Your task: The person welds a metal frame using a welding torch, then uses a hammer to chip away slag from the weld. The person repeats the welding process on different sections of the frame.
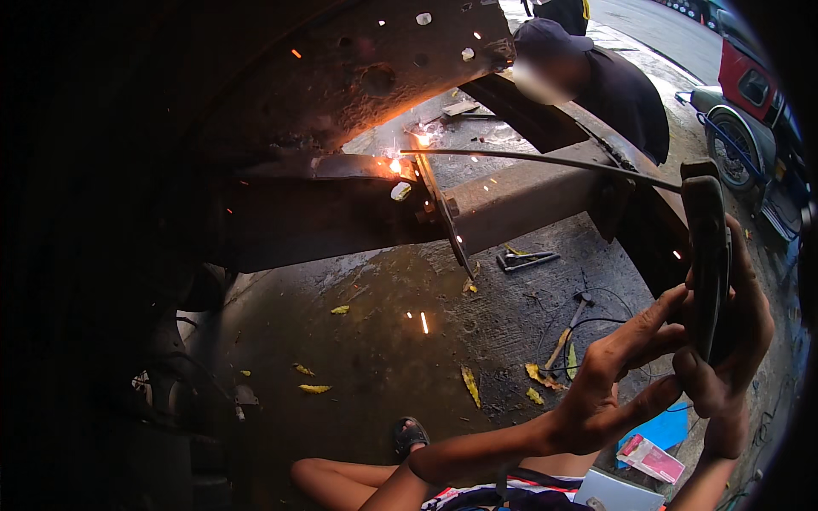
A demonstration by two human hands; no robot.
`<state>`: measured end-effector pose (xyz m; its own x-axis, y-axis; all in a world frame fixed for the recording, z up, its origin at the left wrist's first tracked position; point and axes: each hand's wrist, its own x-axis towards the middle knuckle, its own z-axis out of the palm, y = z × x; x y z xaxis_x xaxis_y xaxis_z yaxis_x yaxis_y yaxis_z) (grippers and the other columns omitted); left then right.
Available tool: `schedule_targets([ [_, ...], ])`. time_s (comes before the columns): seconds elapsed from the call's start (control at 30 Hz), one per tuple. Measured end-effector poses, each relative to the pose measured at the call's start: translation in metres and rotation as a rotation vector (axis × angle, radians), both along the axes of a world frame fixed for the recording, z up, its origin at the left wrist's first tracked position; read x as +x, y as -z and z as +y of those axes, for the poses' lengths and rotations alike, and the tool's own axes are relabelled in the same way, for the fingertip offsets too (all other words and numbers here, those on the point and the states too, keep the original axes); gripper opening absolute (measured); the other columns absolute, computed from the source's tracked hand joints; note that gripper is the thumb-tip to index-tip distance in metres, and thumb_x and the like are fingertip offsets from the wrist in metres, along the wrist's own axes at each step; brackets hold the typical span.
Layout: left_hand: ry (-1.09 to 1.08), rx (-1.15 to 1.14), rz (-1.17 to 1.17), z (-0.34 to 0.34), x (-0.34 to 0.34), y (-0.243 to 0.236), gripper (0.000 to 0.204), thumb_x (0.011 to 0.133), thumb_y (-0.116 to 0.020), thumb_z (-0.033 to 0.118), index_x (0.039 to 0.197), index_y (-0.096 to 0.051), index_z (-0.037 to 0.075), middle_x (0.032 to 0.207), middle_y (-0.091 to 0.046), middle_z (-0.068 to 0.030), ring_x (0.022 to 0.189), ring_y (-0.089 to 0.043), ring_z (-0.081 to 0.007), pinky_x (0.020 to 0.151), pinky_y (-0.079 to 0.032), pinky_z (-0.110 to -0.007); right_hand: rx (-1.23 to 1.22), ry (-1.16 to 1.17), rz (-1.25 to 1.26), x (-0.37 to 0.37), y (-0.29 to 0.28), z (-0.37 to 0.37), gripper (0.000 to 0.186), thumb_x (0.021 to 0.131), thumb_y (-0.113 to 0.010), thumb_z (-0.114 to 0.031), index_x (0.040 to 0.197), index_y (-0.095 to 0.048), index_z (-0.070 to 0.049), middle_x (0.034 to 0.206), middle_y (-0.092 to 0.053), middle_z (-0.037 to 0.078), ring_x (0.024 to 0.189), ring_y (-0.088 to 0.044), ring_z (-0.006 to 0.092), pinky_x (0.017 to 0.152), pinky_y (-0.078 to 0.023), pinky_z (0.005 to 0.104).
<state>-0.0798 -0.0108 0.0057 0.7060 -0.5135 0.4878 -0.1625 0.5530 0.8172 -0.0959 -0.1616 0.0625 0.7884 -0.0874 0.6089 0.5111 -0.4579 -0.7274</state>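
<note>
My right hand point(743, 319) is closed round a dark welding electrode holder point(705, 221), upright at the right. From its top a long thin welding electrode point(545, 158) runs left to a steel joint, its tip beside bright glowing spots. With fingers and thumb curved, my left hand point(609, 375) bears on the holder's lower part from the left, next to my right thumb; some of its fingertips are hidden. A narrow steel plate point(443, 209) with a bolt stands tilted against the end of a horizontal steel beam point(528, 192). Orange sparks fly about the joint.
A large rusty steel plate point(400, 68) overhangs the joint. A person in a cap point(626, 102) crouches beyond the frame. On the wet floor lie a hammer point(564, 336), cables, yellow leaves and a metal tool point(527, 261). A red-and-white packet point(652, 458) is near my right forearm.
</note>
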Motion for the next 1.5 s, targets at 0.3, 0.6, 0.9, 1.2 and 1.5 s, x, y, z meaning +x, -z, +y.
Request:
schedule_targets([
  [0.3,0.044,-0.058,0.069,-0.001,-0.006,0.001,0.082,0.094,-0.066,0.027,0.154,-0.021,-0.006,0.146,-0.044,-0.0278,0.129,-0.054,-0.032,0.109,-0.04,-0.041,0.014,0.018,0.132,-0.007,-0.006,0.002,0.11,0.069,-0.077,-0.06,0.148,-0.038,0.005,0.126,-0.059,0.015,0.097,-0.061,0.0152,0.084,-0.05,0.0281],
  [0.6,0.151,-0.089,0.138,0.005,-0.008,-0.004,0.088,0.096,-0.063,0.028,0.156,-0.008,-0.004,0.149,-0.038,-0.0316,0.14,-0.04,-0.0375,0.116,-0.027,-0.047,-0.003,0.085,0.185,-0.01,-0.013,0.006,0.114,0.064,-0.076,-0.065,0.147,-0.041,0.005,0.118,-0.062,0.013,0.099,-0.06,0.0156,0.086,-0.048,0.0291],
  [0.9,0.027,0.0,0.066,0.006,-0.007,-0.001,0.079,0.094,-0.065,0.027,0.154,-0.024,-0.003,0.149,-0.041,-0.0243,0.128,-0.054,-0.0319,0.108,-0.041,-0.043,-0.037,0.058,0.112,-0.009,-0.008,-0.001,0.108,0.067,-0.077,-0.054,0.148,-0.038,0.006,0.124,-0.06,0.02,0.109,-0.062,0.0216,0.093,-0.049,0.0323],
  [1.2,-0.436,-0.071,-0.067,0.108,-0.047,0.005,0.062,0.097,-0.056,0.051,0.127,-0.054,-0.002,0.106,-0.064,-0.015,0.105,-0.061,-0.0326,0.087,-0.049,-0.046,0.121,0.149,0.042,-0.012,0.029,-0.013,0.104,0.07,-0.081,-0.046,0.148,-0.036,0.006,0.118,-0.061,0.014,0.087,-0.06,0.0108,0.076,-0.049,0.022],
  [1.5,-0.655,-0.275,-0.331,0.143,-0.107,-0.05,0.044,0.09,-0.063,0.057,0.119,-0.064,0.023,0.101,-0.06,-0.0006,0.087,-0.062,-0.0287,0.075,-0.045,-0.044,0.366,0.106,0.025,-0.003,0.064,-0.034,0.105,0.071,-0.085,-0.045,0.149,-0.033,0.002,0.109,-0.06,0.014,0.078,-0.062,0.0099,0.058,-0.051,0.0184],
])
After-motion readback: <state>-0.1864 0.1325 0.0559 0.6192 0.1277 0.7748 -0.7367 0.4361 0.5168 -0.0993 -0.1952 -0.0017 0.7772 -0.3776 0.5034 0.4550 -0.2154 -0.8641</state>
